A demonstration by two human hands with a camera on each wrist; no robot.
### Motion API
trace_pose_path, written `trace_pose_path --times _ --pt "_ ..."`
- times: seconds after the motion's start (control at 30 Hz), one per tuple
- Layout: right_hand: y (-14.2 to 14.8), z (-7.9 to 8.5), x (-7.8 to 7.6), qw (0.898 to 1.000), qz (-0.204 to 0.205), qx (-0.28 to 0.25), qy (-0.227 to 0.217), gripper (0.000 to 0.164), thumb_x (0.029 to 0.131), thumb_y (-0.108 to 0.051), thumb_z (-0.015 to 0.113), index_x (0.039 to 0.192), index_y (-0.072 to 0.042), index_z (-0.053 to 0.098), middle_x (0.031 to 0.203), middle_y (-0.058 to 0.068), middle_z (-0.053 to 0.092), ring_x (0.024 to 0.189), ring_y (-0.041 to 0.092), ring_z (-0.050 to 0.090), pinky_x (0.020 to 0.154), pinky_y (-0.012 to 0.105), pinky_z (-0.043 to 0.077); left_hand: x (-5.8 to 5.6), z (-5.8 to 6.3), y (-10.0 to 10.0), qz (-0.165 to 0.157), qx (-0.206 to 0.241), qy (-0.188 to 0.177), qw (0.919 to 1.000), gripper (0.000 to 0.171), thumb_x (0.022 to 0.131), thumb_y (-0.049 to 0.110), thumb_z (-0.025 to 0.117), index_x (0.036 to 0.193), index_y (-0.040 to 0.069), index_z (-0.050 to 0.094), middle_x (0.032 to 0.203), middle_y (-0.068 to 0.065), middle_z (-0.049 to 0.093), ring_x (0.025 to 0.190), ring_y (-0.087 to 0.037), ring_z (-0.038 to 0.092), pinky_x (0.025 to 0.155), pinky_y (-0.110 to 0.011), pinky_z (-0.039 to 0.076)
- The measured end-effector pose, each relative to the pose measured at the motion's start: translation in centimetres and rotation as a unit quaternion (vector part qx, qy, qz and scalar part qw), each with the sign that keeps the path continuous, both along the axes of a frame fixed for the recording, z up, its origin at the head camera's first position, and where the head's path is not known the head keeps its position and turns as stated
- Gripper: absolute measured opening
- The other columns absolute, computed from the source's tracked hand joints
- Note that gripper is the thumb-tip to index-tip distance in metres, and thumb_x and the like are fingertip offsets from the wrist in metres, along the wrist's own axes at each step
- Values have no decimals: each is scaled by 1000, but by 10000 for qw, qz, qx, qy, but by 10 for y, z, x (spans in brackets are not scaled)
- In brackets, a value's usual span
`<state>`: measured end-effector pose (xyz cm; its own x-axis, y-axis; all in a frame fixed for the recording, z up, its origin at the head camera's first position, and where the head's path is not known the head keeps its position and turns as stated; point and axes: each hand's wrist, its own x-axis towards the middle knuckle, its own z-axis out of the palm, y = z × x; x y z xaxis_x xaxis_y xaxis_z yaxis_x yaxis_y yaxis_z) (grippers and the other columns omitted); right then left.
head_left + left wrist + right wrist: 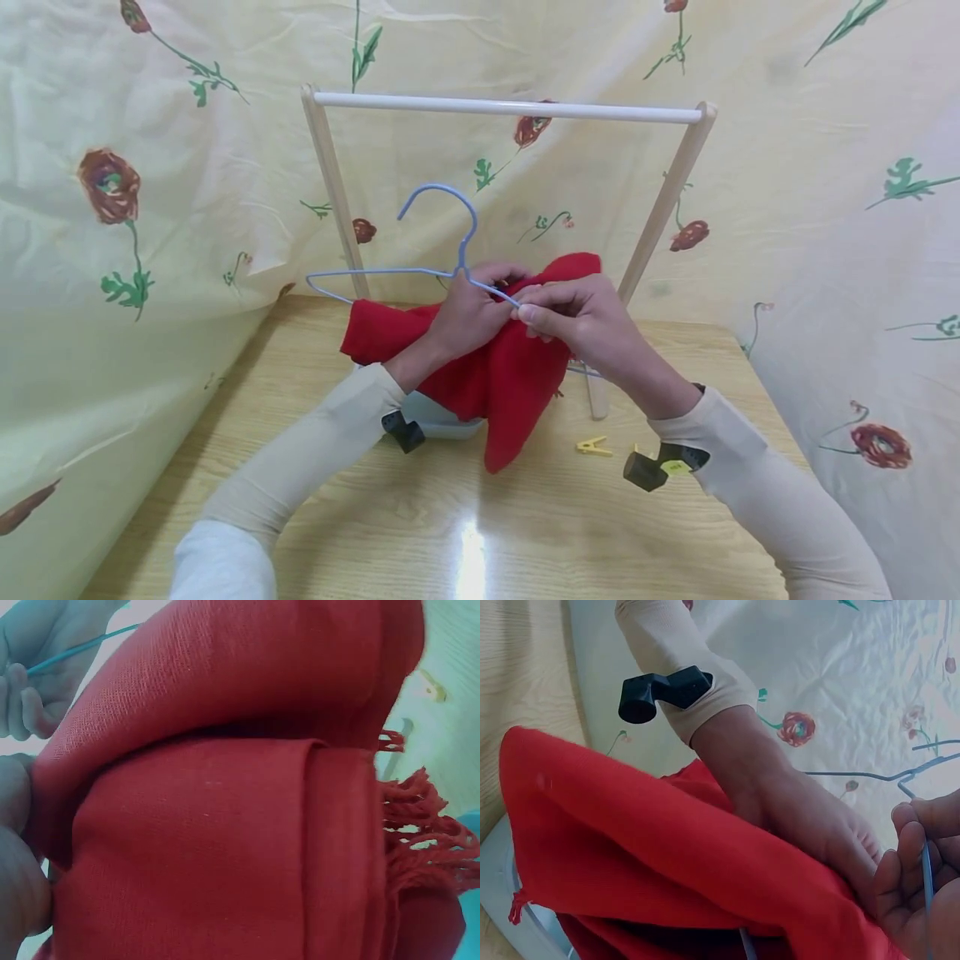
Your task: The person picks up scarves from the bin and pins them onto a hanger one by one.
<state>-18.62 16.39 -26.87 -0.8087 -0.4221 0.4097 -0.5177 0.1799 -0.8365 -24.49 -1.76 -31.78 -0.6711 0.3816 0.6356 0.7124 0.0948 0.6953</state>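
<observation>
A red fringed scarf [525,383] hangs in folds around a blue wire hanger [476,221], whose hook points up. My left hand [472,321] grips the scarf's upper part just under the hanger's neck; in the left wrist view its fingers [19,877] pinch the cloth's edge. With thumb and fingertips, my right hand [596,325] pinches the hanger's right shoulder wire, close beside the left hand. The right wrist view shows this hand [922,877] around the wire. Cloth covers much of the hanger's lower part. Twisted fringe [420,847] dangles from the scarf in the left wrist view.
Behind the hands stands a rack with a white rail [510,107] and wooden posts [667,200]. A pale blue basin [442,423] sits under the scarf on the wooden table [360,517]. A yellow clothespin [594,447] lies right of it. Flowered cloth [825,250] surrounds the table.
</observation>
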Motion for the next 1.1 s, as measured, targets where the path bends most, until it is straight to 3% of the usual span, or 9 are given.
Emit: trace_pose_path --times 0.23,0.33,0.43,0.53,0.6,0.77,0.87,0.97,1.1 --pt "1 6 3 9998 70 -186 24 12 92 5 69 99 13 74 74 6 71 64 19 62 62 24 55 -1 0 5 -401 -354 477 9974 16 92 7 75 107 1 74 92 -6 72 81 -14 63 73 -26 55" --pt "3 8 4 9996 95 -270 12 11 92 5 69 98 14 74 77 10 72 64 17 61 62 23 54 1 2 7 -242 -714 504 9959 8 92 10 76 97 5 73 83 -2 70 75 -13 59 68 -25 51" --pt "3 10 5 9995 55 -322 23 11 92 7 69 97 15 73 78 12 72 64 13 59 61 22 52 4 4 9 26 -1150 470 9923 11 92 16 77 89 8 69 77 1 66 71 -12 56 66 -23 48" --pt "4 12 7 9997 -17 -255 27 11 93 6 69 98 14 74 78 11 71 64 13 58 61 22 52 6 5 10 180 -1427 419 9887 14 93 19 77 89 9 69 73 2 65 70 -12 56 65 -22 47" --pt "4 12 7 9997 -75 -235 -14 11 93 5 68 98 13 74 78 12 71 64 15 60 61 23 54 8 5 10 118 -1554 325 9872 12 92 20 78 93 10 71 72 2 64 70 -12 56 66 -22 47" --pt "5 13 6 9995 -225 -216 -77 14 94 5 67 99 17 71 77 12 70 66 23 63 64 26 56 10 5 10 -207 -2010 -32 9794 16 93 22 77 104 13 72 80 5 65 75 -10 57 68 -22 47" --pt "6 12 5 9993 -311 -191 -55 14 94 5 67 100 17 71 78 9 72 66 20 63 65 25 56 10 4 11 -484 -2132 -116 9757 17 95 21 75 109 13 70 88 6 68 79 -9 60 71 -21 52" --pt "7 12 5 9992 -381 -151 -7 14 93 5 68 101 16 72 82 3 75 68 16 65 66 25 56 10 2 10 -864 -2174 -88 9722 18 96 19 73 112 13 70 95 6 71 86 -6 64 77 -20 55" --pt "9 13 6 9990 -444 -70 88 14 94 4 68 101 15 73 85 1 76 70 18 66 67 25 56 12 3 8 -1309 -2430 92 9611 20 94 23 73 111 14 71 102 7 71 92 -4 64 83 -19 55"
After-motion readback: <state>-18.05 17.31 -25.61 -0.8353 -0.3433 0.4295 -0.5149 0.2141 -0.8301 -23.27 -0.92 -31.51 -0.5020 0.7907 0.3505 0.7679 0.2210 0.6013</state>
